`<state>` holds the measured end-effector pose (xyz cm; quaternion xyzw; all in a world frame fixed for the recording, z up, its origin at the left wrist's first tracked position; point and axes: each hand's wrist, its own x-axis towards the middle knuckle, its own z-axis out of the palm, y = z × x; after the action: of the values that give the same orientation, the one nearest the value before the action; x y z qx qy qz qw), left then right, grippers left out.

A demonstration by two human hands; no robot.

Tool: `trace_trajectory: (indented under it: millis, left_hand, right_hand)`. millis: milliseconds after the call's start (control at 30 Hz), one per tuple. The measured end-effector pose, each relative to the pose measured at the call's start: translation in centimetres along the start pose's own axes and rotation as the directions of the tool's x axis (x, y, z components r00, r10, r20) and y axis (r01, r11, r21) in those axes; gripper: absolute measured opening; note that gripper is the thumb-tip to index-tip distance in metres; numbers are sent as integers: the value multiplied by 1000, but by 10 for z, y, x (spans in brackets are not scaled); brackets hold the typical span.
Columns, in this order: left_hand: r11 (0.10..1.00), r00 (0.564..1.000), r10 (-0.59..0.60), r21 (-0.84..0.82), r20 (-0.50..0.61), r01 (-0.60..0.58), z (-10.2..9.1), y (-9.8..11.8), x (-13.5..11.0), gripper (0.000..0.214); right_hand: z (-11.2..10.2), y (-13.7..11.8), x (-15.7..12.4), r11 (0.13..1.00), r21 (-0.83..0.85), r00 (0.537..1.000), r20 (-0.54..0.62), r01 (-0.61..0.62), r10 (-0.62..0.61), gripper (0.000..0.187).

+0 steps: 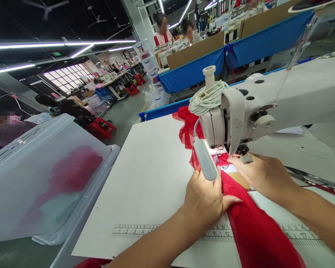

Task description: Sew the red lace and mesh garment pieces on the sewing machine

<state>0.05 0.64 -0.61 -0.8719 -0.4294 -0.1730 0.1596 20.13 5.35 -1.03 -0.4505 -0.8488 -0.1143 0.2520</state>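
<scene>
A sheer red fabric (252, 219) runs from the front edge of the table up under the presser foot (216, 159) of a white sewing machine (290, 96). Palm down, my left hand (205, 195) rests on the fabric just in front of the foot, thumb stretched out to the right and fingers lying flat. A grey lamp (206, 160) hides part of those fingers. To the right of the needle, my right hand (264, 175) pinches the edge of the fabric; its fingertips are partly hidden by the machine head. More red fabric (188, 128) is bunched behind the foot.
A printed ruler (167, 230) crosses the front of the white table (145, 167). Left of it stands a translucent plastic bin (50, 175) with red material inside. Blue cloth (195, 72) hangs along the workstations ahead, where people sit. Red stools (102, 126) stand by the aisle.
</scene>
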Motion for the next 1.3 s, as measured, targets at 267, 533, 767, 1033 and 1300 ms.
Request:
trace_trajectory:
  millis: [267, 533, 767, 1033, 1300]
  left_hand:
    - [1000, 995, 13, -2, 101, -13, -8, 3, 0, 71]
    - [997, 995, 53, 58, 79, -58, -10, 3, 1, 66]
    - [995, 991, 47, 79, 127, -57, -6, 2, 2, 64]
    - [991, 996, 56, 115, 63, -63, -7, 0, 5, 66]
    - [996, 993, 39, 79, 108, -48, -7, -3, 3, 56]
  right_hand:
    - [-5, -2, 0, 936, 178, 953, -74, 303, -294, 37]
    - [2, -2, -6, 954, 230, 981, -15, 194, -196, 32]
    - [4, 0, -6, 959, 221, 983, -15, 179, -180, 30]
    - [2, -1, -2, 965, 205, 986, -5, 166, -168, 29]
    - [0, -4, 0, 976, 150, 988, -31, 155, -152, 27]
